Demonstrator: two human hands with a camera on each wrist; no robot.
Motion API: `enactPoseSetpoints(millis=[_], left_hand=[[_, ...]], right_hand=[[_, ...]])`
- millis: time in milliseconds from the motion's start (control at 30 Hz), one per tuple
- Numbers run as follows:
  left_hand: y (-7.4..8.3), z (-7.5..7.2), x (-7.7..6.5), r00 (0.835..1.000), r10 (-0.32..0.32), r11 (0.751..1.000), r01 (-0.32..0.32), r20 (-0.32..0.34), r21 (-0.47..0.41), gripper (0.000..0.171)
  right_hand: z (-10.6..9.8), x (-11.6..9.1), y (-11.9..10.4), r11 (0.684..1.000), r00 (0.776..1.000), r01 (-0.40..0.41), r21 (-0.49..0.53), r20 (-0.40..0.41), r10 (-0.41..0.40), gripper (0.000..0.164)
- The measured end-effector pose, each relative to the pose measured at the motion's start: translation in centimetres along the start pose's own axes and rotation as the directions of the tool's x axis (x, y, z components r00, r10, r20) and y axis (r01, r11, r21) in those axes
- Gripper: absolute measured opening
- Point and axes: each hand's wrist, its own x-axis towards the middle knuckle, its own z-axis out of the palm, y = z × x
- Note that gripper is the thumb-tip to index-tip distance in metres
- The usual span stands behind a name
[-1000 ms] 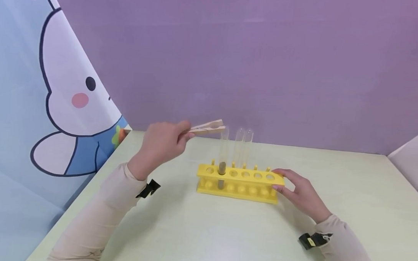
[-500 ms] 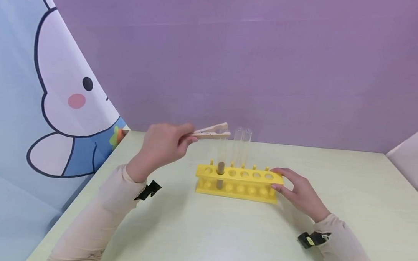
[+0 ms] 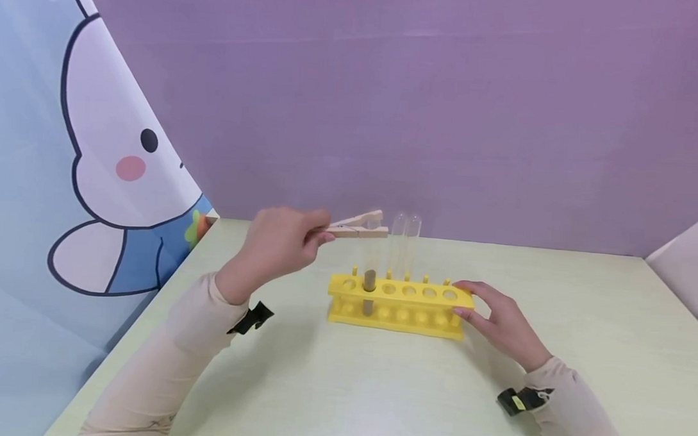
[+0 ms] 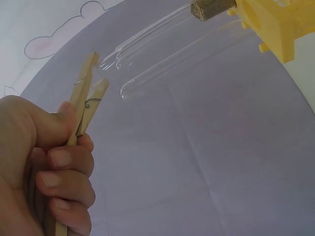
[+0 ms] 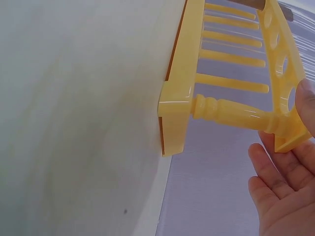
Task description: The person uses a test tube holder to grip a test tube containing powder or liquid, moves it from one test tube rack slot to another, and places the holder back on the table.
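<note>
My left hand (image 3: 279, 244) grips a wooden test tube clamp (image 3: 354, 231), fingers curled round its handles in the left wrist view. The clamp's spread jaws overlap the top of a clear test tube (image 3: 372, 254) in the head view. That tube stands upright in the second hole from the left of a yellow test tube rack (image 3: 403, 329), with a brown filling (image 3: 370, 281) low inside. My right hand (image 3: 498, 322) holds the rack's right end, thumb and fingers around the upper plate (image 5: 283, 64).
Two clear test tubes (image 3: 413, 246) stand round ends up at the back of the rack, just right of the clamp. Behind the pale table (image 3: 377, 392) rises a purple backdrop (image 3: 416, 118); a cartoon-printed cloth (image 3: 100, 248) hangs at the left.
My left hand and the clamp have moved right and a little down, bringing the jaws over the filled tube's top. The right hand stays on the rack.
</note>
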Motion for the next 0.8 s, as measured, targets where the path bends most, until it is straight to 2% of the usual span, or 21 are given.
enactPoseSetpoints(millis=[300, 633, 800], left_hand=[[0.1, 0.29, -0.3, 1.0, 0.016, 1.0, -0.016, -0.001, -0.009, 0.035], [0.24, 0.51, -0.37, 0.999, 0.01, 1.0, -0.009, 0.045, -0.004, 0.034], [0.29, 0.93, -0.61, 0.999, 0.014, 1.0, -0.014, 0.047, -0.009, 0.036]], right_hand=[[0.28, -0.42, -0.48, 1.0, 1.0, -0.003, -0.009, -0.004, 0.003, 0.044], [0.13, -0.49, -0.78, 1.0, 1.0, -0.028, -0.008, 0.004, 0.028, 0.043], [0.17, -0.58, -0.86, 0.999, 0.999, -0.035, -0.005, 0.005, 0.035, 0.044]])
